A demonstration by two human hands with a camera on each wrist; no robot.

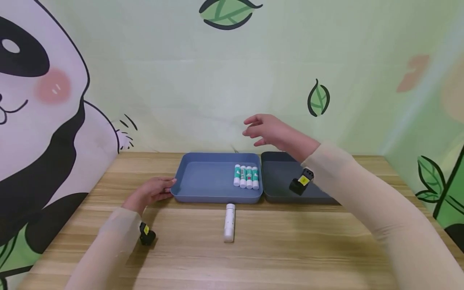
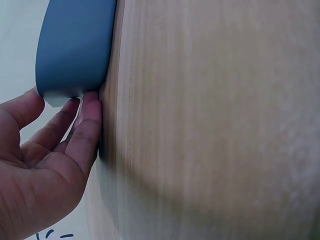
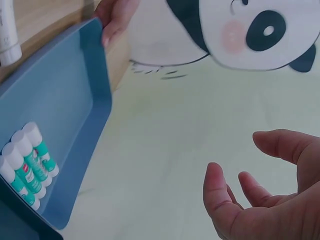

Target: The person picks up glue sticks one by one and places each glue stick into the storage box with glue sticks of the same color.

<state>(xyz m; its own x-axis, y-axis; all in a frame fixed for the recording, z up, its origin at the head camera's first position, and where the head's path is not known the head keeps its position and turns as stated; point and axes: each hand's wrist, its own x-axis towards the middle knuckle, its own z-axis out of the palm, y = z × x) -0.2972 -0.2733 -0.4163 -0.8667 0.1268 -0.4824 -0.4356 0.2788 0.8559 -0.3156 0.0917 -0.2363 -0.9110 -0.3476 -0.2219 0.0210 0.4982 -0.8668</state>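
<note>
My left hand (image 1: 154, 190) holds the left end of a blue tray (image 1: 206, 199), thumb at the rim and fingertips against the outer wall, as the left wrist view shows. Several small white tubes with green labels, like glue sticks (image 1: 249, 177), lie side by side at the tray's right end. My right hand (image 1: 266, 129) is raised in the air above the back edge of the trays. Its fingers are spread and loosely bent, and nothing is between them. A longer white capped tube (image 1: 229, 223) lies on the table in front of the blue tray.
A dark grey tray (image 1: 275, 193) stands right beside the blue one, partly hidden by my right forearm. Both rest on a wooden table (image 1: 282, 249). Behind it hangs a pale green backdrop (image 1: 163, 80) printed with a panda and leaves.
</note>
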